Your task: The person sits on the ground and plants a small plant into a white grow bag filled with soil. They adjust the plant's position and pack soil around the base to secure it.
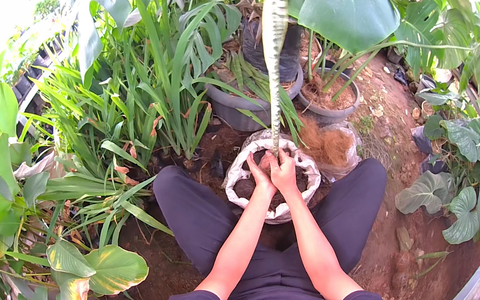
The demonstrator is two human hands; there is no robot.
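A tall banded snake plant leaf (273,38) rises from between my hands, tapering to a narrow base. My right hand (283,172) has its fingers closed around that base. My left hand (261,175) cups the near left side of a reddish-brown lump (264,162) at the foot of the leaf; whether this is root or fibre cannot be made out. Both hands are over the mouth of a white woven sack (314,176) with a rolled rim, which stands between my knees. Dark soil (245,188) shows inside, partly hidden by my hands and wrists.
Brown fibre (328,143) in clear plastic lies beyond the sack's right side. Behind stand a wide grey pot (234,111) and a smaller pot (350,108). Strap-leaved plants (122,107) crowd the left, and a large monstera leaf (344,4) overhangs the far right.
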